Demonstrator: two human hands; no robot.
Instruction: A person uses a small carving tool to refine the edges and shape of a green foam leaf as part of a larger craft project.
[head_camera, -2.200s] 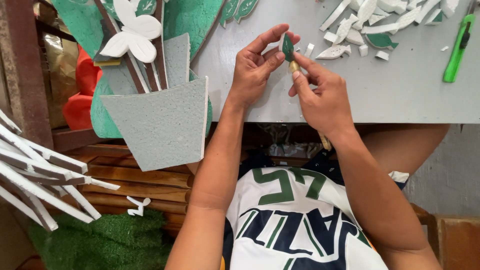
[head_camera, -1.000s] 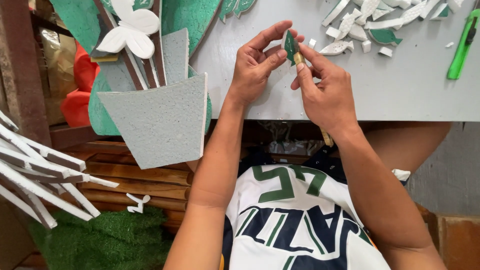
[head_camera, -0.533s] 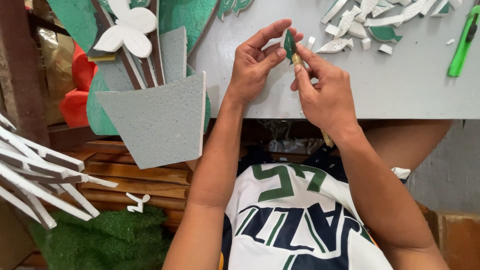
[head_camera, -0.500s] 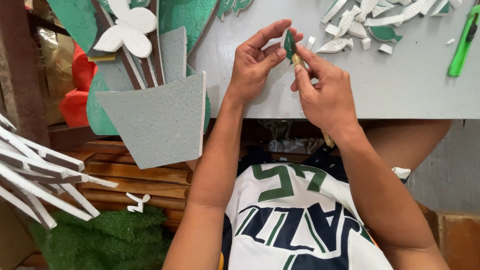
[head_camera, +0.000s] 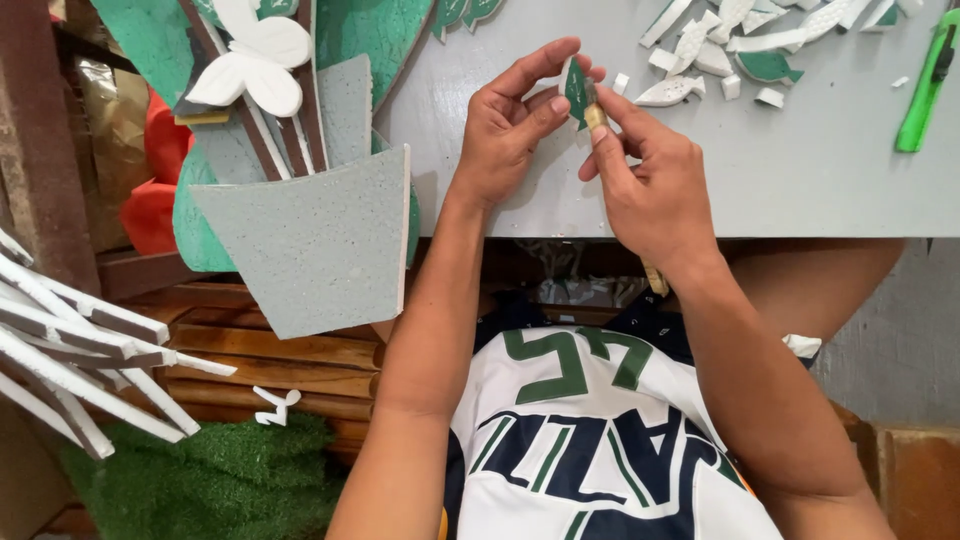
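Note:
My left hand (head_camera: 510, 125) pinches a small green foam leaf (head_camera: 575, 92) between thumb and fingers, just above the grey tabletop (head_camera: 780, 170). My right hand (head_camera: 645, 180) presses a thin tan-handled tool (head_camera: 595, 115) against the leaf's edge; the tool's handle runs under the palm and pokes out below the wrist. Both hands meet over the table's near edge.
White and green foam scraps (head_camera: 720, 50) lie at the back of the table, a green utility knife (head_camera: 925, 85) at the far right. A grey foam pot with a white butterfly (head_camera: 255, 65) leans at the left. White slats (head_camera: 70, 350) and artificial grass (head_camera: 210, 480) lie below.
Both hands have kept the leaf and tool in nearly the same place, with only small finger shifts along the leaf's edge.

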